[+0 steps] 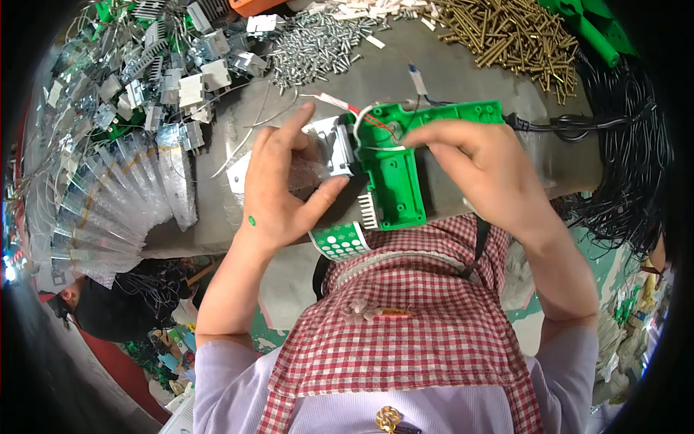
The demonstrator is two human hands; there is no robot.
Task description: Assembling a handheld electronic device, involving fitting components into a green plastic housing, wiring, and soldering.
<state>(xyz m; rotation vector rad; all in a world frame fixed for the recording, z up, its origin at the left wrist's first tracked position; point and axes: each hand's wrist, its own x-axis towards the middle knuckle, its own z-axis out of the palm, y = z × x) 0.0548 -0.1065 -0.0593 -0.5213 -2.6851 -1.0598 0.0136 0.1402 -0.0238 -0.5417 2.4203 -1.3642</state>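
A green plastic housing half (392, 189), hollow side up, lies at the table's near edge with white fins at its lower left. My left hand (278, 184) is curled around a shiny metal heating part (334, 147) against the housing's left side, its thumb along the lower edge. Above the housing, my right hand (486, 168) has thumb and forefinger pinched on a thin white wire (383, 148); the fingertips partly hide its end. Red wires (367, 116) run into the housing's upper part. A black power cord (526, 124) leaves on the right.
Silver screws (318, 54) and long brass screws (506, 40) lie in heaps at the back. Metal and white parts (191, 90) crowd the far left, above fanned clear bubble bags (126, 206). Black cables (629, 166) hang at right. A green-white sticker sheet (340, 241) is near my left wrist.
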